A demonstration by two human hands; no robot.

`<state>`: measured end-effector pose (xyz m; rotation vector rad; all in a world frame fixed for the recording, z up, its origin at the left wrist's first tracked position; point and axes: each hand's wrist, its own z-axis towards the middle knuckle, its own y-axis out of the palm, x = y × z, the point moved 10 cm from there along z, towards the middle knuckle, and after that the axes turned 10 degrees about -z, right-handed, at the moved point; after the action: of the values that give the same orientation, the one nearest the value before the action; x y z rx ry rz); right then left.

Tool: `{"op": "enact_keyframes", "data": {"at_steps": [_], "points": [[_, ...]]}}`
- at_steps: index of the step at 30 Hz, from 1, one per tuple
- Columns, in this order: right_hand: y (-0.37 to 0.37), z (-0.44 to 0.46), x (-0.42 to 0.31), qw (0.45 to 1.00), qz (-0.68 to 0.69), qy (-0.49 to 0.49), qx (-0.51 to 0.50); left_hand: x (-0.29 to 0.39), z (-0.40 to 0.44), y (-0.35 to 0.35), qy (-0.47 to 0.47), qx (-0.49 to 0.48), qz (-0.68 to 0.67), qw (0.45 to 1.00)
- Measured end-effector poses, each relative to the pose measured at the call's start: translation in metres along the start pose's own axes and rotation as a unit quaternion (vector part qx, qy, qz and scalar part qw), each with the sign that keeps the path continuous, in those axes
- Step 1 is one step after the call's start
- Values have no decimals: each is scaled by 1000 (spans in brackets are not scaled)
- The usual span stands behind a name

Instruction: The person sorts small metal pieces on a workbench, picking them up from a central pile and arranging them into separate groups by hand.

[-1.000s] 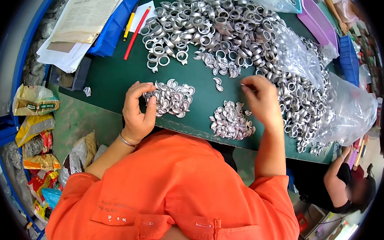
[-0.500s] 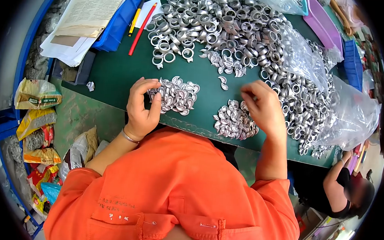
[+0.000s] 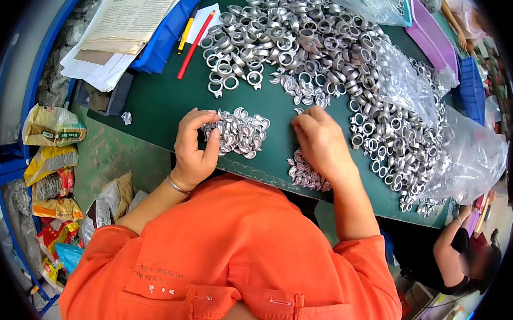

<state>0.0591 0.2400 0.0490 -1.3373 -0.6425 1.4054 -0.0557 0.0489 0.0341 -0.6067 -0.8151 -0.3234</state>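
Observation:
My left hand is cupped at the left edge of a pile of small leaf-shaped metal pieces, thumb and fingers apart, fingertips against the pile. My right hand has its fingers curled together and pointing down at the green tabletop, partly over a second pile of the same pieces near the table edge. Just beyond its fingertips a single leaf-shaped piece shows. What lies between the right fingers is hidden. More leaf-shaped pieces lie farther back, beside the rings.
A large heap of grey metal rings spreads across the back and right, partly under clear plastic bags. Red and yellow pencils, papers and a blue tray stand at the left. Another person sits at the right.
My right hand has moved left, from the right side of the second pile to beside the single pieces, partly covering them. My left hand stays at its pile. The view has shifted slightly.

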Motion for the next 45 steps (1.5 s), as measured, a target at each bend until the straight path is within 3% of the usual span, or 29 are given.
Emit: {"op": "enact_keyframes", "data": {"at_steps": [2,5,6,8,13,22,24,25,28,32,36,41,45], "points": [[2,-1,-8,999,-8,-30,12,1,0,0,2,-3,0,1000],[14,-3,14,982,150,104,-51,2,0,0,6,-6,2,1000],[15,-4,13,982,151,101,-51,2,1,0,9,-7,3,1000],[9,-6,17,956,270,110,14,3,1,0,9,-7,5,1000],[7,-8,19,907,406,110,37,3,1,-1,5,-5,4,1000],[-22,4,15,901,411,67,125,5,1,-3,2,16,-10,1000],[-34,16,14,959,260,16,109,5,2,-4,2,20,-9,1000],[-35,25,19,953,277,44,115,5,2,-5,2,24,-10,1000],[-17,49,44,890,413,192,6,6,1,-7,-2,33,-20,999],[-34,97,60,894,399,200,-28,5,-1,-9,-2,42,-17,999],[-73,131,78,895,409,176,40,5,-1,-11,-3,49,-22,999],[-97,125,98,920,321,206,86,3,-2,-12,-8,57,-34,998],[-116,115,135,909,314,225,154,3,-3,-12,-3,58,-34,998]]}}
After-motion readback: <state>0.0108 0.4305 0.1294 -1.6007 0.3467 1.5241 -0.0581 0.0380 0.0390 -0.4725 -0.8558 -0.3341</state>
